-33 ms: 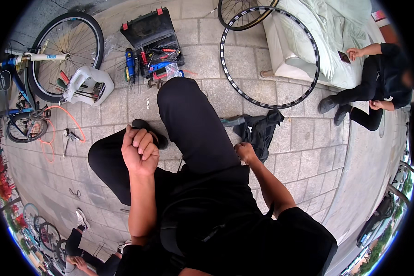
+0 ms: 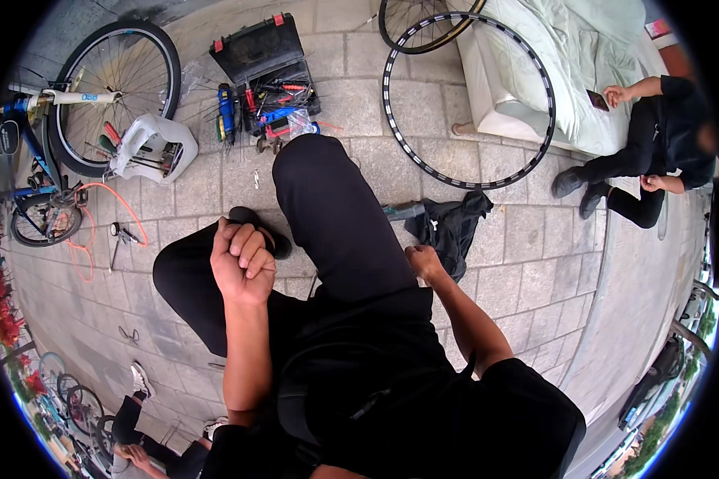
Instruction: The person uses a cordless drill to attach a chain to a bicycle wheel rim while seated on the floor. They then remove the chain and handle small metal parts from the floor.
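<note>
Black sandal (image 2: 257,227) gripped at the raised foot by curled left hand (image 2: 241,263), just left of knee. Right hand (image 2: 423,262) loosely fisted, empty, near black cloth (image 2: 449,223). Best kept braced, pulled straight.

You're at an outdoor bike repair spot, street-side workshop on grey stone paving (image 2: 527,263). Evidence: open black toolbox (image 2: 268,68) w/ screwdrivers etc. spilled beside it, bare black wheel rim (image 2: 545,88) lying on the ground, spoked wheel (image 2: 116,76) on a blue bike (image 2: 32,152) at your left, orange cable (image 2: 84,231) and small tools scattered nearby. More bikes parked lower left. White sofa (image 2: 527,80) sits at the pavement edge, another person beside it.
</note>
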A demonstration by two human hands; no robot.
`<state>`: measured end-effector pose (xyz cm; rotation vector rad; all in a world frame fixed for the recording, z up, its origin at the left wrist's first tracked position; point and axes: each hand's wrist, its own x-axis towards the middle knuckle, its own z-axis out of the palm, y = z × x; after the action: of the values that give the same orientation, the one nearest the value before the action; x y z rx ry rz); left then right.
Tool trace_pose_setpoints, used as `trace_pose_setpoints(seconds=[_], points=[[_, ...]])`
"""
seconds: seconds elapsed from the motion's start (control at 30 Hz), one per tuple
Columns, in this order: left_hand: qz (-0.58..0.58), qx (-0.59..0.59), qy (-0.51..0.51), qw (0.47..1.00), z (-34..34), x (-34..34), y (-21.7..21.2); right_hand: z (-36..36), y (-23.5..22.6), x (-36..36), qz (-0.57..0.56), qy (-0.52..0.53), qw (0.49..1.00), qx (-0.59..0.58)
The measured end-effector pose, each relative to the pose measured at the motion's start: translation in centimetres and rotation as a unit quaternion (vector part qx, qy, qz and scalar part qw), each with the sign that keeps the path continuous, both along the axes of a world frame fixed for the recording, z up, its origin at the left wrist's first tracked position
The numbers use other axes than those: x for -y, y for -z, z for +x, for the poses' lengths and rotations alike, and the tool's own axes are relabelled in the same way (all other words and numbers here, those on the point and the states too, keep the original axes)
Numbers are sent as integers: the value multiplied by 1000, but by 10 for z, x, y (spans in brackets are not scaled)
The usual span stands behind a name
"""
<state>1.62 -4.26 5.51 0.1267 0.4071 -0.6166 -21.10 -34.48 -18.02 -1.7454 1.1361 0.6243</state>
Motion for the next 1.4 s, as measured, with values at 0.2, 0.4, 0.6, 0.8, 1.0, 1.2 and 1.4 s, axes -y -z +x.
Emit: trace_pose_setpoints(seconds=[0.2, 0.4, 0.6, 0.8, 1.0, 1.2, 1.4], points=[[-1, -5, -22, 1000, -2, -10, 2, 11, 39, -7, 165, 4, 977, 137], [13, -27, -48, 998, -6, -15, 2, 20, 23, -21, 245, -89, 882, 393], [39, -33, -55, 997, -7, -19, 9, 18, 33, -17, 289, -104, 879, 364], [28, -38, -62, 997, -8, -18, 11, 21, 79, -13, 320, -101, 879, 339], [44, -52, -66, 995, -12, -15, 11, 4, 184, 15, 289, -97, 891, 335], [67, -43, -78, 994, -12, -21, 7, 92, 63, 2, 214, -107, 968, 80], [-14, -38, -75, 996, -14, -21, 15, 125, 6, 15, 179, -38, 983, -26]])
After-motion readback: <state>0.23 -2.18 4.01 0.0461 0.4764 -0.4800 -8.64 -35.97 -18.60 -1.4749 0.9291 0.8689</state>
